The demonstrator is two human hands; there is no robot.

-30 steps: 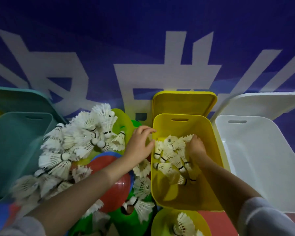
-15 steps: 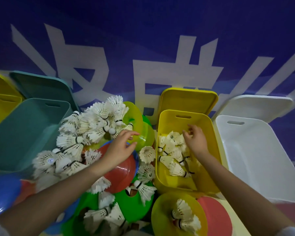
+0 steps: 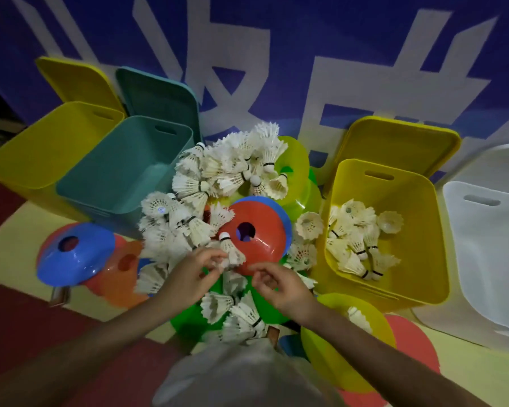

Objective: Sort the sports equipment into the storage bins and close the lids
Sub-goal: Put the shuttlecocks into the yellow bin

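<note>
A heap of white shuttlecocks (image 3: pixel 218 177) lies on the floor among coloured disc cones. My left hand (image 3: pixel 191 274) pinches the feathers of one shuttlecock (image 3: pixel 231 251) that leans on a red disc cone (image 3: pixel 256 239). My right hand (image 3: pixel 279 284) hovers just right of it with fingers loosely curled and nothing in them. To the right, an open yellow bin (image 3: pixel 423 251) holds several shuttlecocks (image 3: pixel 359 245).
A teal bin (image 3: pixel 112 183) and another yellow bin (image 3: pixel 39 154) stand open at the left, a white bin (image 3: pixel 488 259) at the right, each lid leaning on the blue wall behind. Blue (image 3: pixel 77 254), orange, green and yellow (image 3: pixel 294 165) cones lie around the heap.
My right hand has left the yellow bin and come to the middle beside my left. My left hand has dropped toward me and taken a shuttlecock. The view has pulled back.
</note>
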